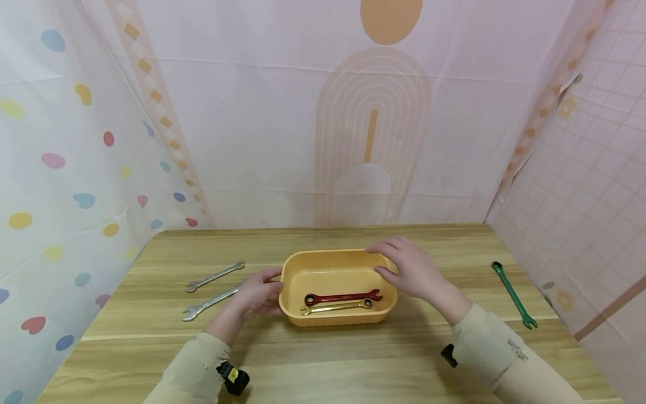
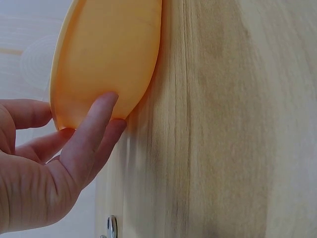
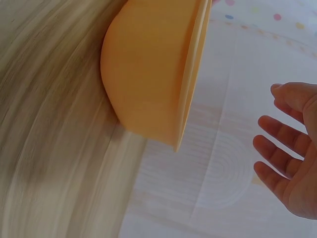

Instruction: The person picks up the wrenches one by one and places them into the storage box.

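Orange tub (image 1: 337, 279) sits mid-table, long axis left-right, 2 wrenches (image 1: 342, 301) inside. Left hand (image 1: 257, 293) touches its left end with relaxed fingers; right hand (image 1: 411, 268) hovers spread, just off the right rim, holding nothing.

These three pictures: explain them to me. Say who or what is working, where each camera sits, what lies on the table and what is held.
No machine here: a person works with two bare hands. The wide picture comes from a camera on the person's head; the two close ones come from cameras on each wrist.

On the wooden table stands an orange oval plastic tub with a red wrench and a gold wrench inside. Two silver wrenches lie to its left, a green wrench to its right.

The left hand touches the tub's left end with fingers on its wall. The right hand is open by the tub's right rim; the wrist view shows it apart from the tub. Neither hand grips a wrench.
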